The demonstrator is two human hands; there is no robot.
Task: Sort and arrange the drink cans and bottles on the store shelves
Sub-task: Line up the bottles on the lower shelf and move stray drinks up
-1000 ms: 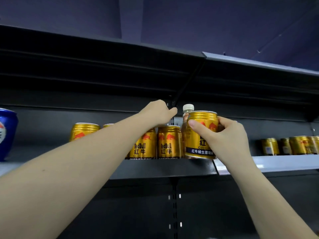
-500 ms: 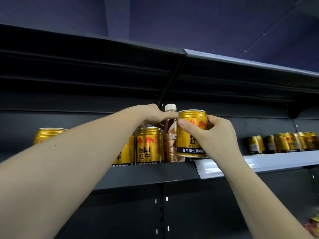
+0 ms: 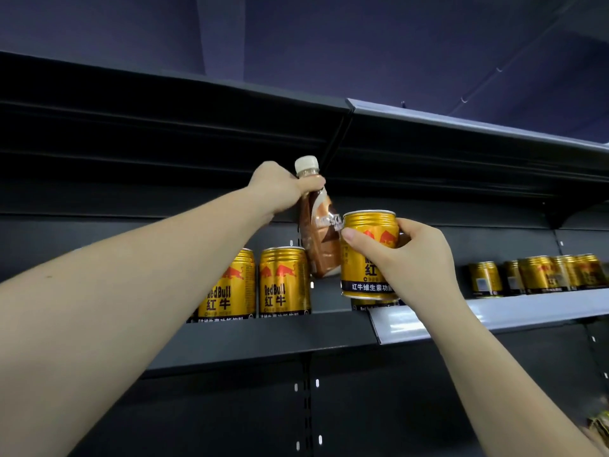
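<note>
Left forearm covers most of the gold can (image 3: 230, 285) at the left end of the row, and anything further left on that shelf (image 3: 263, 338) is hidden behind it. The bottle (image 3: 321, 239) label is too blurry to read & its right side sits behind the held can (image 3: 369, 255), whose own text is partly under the right hand (image 3: 412, 258), w/ another can below it barely peeking out. Cans far right (image 3: 540, 275) are blurred, labels unreadable, row cut off by the frame edge, and the thing at the bottom right corner (image 3: 601, 423) is too smeared to tell.

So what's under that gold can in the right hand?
Under the gold can held by the right hand, a strip of another can shows on the shelf. The held can covers the rest of it.
</note>
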